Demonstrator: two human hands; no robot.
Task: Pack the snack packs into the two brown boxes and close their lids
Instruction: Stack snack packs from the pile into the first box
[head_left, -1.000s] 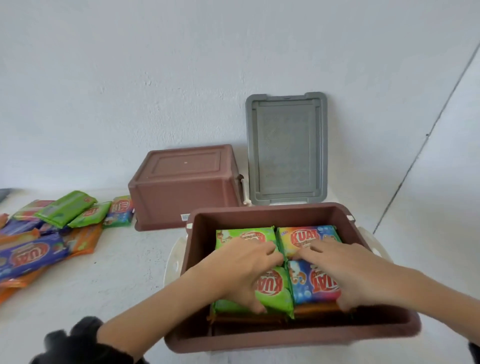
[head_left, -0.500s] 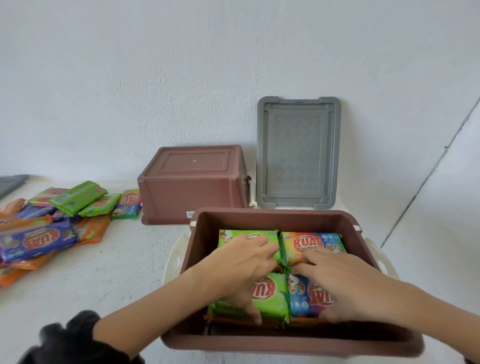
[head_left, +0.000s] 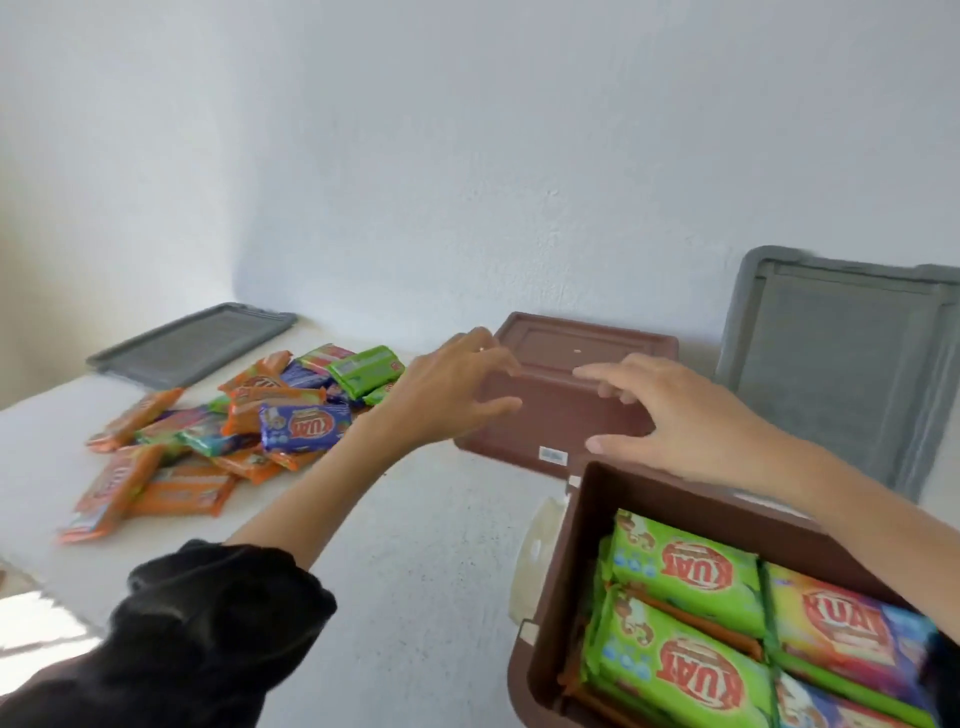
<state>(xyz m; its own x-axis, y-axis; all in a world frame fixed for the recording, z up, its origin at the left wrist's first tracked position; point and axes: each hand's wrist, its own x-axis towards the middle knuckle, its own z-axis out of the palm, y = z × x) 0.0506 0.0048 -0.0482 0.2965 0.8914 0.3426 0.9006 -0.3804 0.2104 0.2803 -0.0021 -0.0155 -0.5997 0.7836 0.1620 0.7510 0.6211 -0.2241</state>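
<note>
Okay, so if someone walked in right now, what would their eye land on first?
Probably the two bare hands, left hand and right hand, spread open at the upside-down brown box at the back. Next comes the open brown box at lower right, filled with bright green snack packs, and the loose pile of packs on the table to the left.

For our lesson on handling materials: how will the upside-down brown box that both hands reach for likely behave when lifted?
The upside-down brown box looks like moulded plastic, so probably stiff. Sitting open side down, it is likely empty and light. Its smooth sloping walls might slip, so the left hand and right hand gripping opposite sides seems wise.
</note>
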